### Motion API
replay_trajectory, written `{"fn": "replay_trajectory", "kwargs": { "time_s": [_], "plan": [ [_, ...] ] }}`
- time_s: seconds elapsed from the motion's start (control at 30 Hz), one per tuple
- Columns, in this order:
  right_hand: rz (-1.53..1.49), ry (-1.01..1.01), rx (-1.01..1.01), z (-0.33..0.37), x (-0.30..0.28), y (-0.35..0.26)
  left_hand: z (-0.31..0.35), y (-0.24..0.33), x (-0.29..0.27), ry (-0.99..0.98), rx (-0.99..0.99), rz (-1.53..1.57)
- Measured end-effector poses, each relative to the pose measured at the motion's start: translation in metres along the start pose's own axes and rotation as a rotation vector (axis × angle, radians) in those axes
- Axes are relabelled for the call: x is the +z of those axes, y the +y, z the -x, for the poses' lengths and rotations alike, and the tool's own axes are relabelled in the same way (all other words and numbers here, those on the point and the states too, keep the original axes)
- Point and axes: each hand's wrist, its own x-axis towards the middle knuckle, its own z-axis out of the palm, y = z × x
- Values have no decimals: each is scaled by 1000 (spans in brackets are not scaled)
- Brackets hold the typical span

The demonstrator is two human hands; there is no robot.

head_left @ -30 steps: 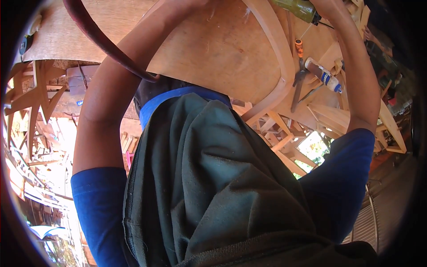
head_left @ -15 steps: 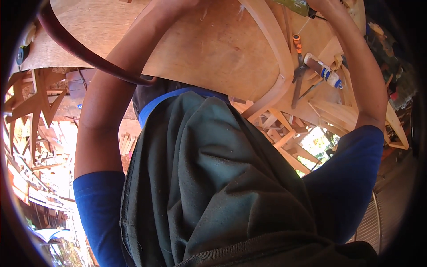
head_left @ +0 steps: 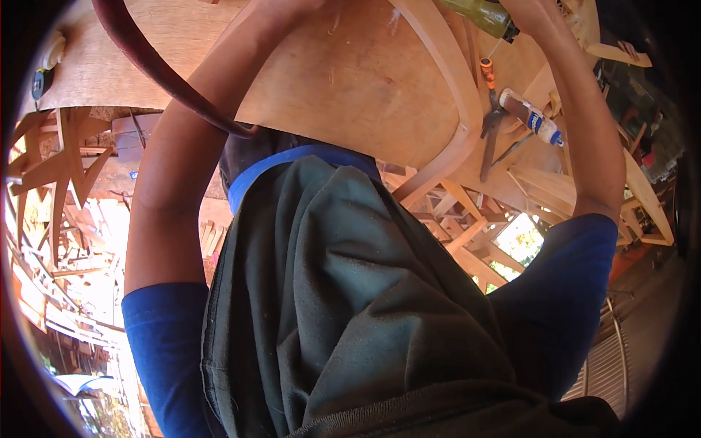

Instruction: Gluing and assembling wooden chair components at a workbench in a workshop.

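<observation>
My left forearm (head_left: pixel 197 109) reaches over a large plywood sheet, and its hand lies past the top edge. At the top right only the wrist side of my right hand (head_left: pixel 524 16) shows; its fingers are cut off or hidden. Right beside it is a green tool body (head_left: pixel 478 16) with a black end, mostly out of the picture. Whether the hand grips it cannot be made out. A curved wooden piece (head_left: pixel 447 69) rests on the plywood (head_left: pixel 350 87) between my arms.
An orange-handled tool (head_left: pixel 488 73) and a white-and-brown glue bottle (head_left: pixel 531 117) lie inside my right forearm. A dark red hose (head_left: pixel 161 77) crosses near my left forearm. Wooden frame parts (head_left: pixel 66 153) stand below the sheet's left edge. A tape measure (head_left: pixel 39 84) sits far left.
My right forearm has shifted left, and the green tool body shows a little lower. The dark red hose has swung to the right. My left arm has barely moved.
</observation>
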Motion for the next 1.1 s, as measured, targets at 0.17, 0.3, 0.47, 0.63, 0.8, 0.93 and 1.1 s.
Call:
{"fn": "replay_trajectory", "kwargs": {
  "time_s": [0.17,0.3,0.47,0.63,0.8,0.93,1.1],
  "plan": [
    [53,-71,-45,-3,4,-2,2,-3,6,119,46,-22],
    [-47,-49,-31,-4,9,-5,1,-3,10,77,2,9],
    [-10,-34,-25,-4,11,-10,3,-4,8,109,27,-39],
    [-28,-36,-65,0,11,-20,10,-9,-1,115,165,409],
    [-12,-28,-13,2,13,-34,5,1,3,112,41,-16],
    [195,51,70,4,16,-41,9,1,-3,119,34,30],
    [18,140,36,0,24,-37,8,2,2,163,11,81]
  ]
}}
